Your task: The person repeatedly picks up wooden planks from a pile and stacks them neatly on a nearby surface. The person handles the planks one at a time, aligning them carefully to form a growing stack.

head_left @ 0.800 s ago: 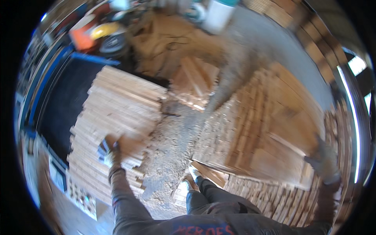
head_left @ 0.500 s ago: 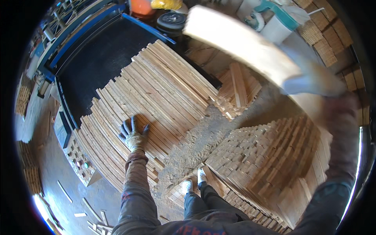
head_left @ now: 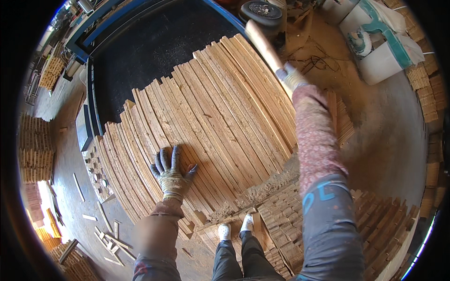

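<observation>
Wooden strips (head_left: 220,117) lie side by side in a wide slanting row, their far ends uneven, on a black machine bed (head_left: 140,51). My left hand (head_left: 172,174), in a grey-and-pale work glove, rests on the strips with its fingers spread. At the row's right edge, my gloved right hand (head_left: 291,78) grips a pale wooden board (head_left: 263,46). The board points away from me alongside the outermost strip; its near part is hidden by my hand and forearm. Whether it touches that strip I cannot tell.
A blue frame (head_left: 225,14) borders the bed. Stacked wood pieces (head_left: 281,220) stand at my near right, beside sawdust (head_left: 265,187). Wood scraps (head_left: 112,243) litter the left floor. A round black object (head_left: 261,11) and a white-and-teal container (head_left: 386,56) stand at the back right.
My right hand has swung the board from the right over to the row's right edge. My left hand stays spread on the strips. The view has shifted.
</observation>
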A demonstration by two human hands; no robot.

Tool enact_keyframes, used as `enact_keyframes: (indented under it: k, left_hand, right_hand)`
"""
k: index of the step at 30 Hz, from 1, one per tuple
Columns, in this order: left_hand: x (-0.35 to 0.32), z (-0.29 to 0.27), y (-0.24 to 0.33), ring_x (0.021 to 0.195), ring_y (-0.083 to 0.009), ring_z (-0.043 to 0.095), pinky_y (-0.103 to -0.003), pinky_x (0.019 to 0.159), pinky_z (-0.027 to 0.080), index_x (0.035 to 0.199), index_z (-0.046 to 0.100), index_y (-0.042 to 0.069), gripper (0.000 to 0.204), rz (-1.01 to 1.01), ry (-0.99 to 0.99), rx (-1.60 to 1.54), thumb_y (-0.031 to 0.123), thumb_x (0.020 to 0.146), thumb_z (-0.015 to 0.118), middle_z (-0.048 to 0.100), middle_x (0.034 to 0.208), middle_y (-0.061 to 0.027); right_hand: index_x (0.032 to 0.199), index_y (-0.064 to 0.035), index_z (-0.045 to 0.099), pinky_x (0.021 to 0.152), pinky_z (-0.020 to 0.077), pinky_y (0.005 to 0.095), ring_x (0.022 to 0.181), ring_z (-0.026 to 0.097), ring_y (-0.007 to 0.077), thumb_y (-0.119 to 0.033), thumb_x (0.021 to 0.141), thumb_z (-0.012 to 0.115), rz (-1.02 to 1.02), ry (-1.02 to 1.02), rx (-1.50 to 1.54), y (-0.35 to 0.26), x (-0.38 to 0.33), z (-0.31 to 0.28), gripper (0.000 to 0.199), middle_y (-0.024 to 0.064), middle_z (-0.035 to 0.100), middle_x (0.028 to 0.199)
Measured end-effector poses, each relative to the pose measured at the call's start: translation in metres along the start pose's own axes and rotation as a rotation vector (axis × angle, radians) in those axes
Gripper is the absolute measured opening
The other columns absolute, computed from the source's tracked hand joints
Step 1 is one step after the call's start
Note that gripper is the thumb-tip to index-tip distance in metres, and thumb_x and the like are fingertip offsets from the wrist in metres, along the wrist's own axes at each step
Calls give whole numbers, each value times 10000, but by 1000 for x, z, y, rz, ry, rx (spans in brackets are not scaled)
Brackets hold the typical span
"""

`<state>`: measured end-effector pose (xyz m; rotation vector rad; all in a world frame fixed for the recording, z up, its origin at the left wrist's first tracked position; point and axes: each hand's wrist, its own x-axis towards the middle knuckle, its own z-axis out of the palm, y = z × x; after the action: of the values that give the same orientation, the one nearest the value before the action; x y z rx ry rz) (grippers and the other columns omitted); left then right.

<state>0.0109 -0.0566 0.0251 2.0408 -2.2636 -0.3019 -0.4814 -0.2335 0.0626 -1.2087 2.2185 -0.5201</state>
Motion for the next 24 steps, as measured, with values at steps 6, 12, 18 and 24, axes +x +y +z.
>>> enact_keyframes:
  k: [6, 12, 18, 24]
  left_hand:
    - [-4, 14, -5, 1524, -436, 239, -683, 1211, 133, 1554, 465, 262, 909, 6, 43, -63, 523, 771, 847, 338, 1598, -209]
    - [-13, -25, -28, 1358, -407, 404, -639, 1096, 284, 1411, 567, 175, 797, 93, 234, -170, 558, 762, 826, 485, 1380, -177]
    - [-26, -8, -76, 1325, -409, 509, -492, 1151, 414, 1377, 618, 92, 620, -55, 357, -828, 446, 902, 802, 571, 1411, -219]
    - [-99, -22, -364, 1134, -352, 661, -449, 963, 575, 1261, 667, 109, 258, -337, 666, -516, 139, 1014, 600, 692, 1248, -193]
  right_hand:
    - [1686, -283, 131, 1230, 306, 559, 1537, 330, 417, -739, 951, 530, 163, -49, -247, 1, -5, 46, 953, 211, 350, 1665]
    - [1482, -2, 468, 1026, 502, 387, 1260, 575, 251, -212, 1023, 672, -574, 387, 460, -29, -169, 127, 545, 181, 578, 1401]
    - [994, -139, 741, 591, 554, 289, 636, 613, 86, -367, 993, 721, -469, -142, 488, -65, -448, 224, 229, 8, 696, 768]
    - [1066, -87, 744, 615, 518, 263, 686, 615, 84, -264, 1014, 698, -366, -207, 576, -10, -536, 252, 189, 22, 693, 797]
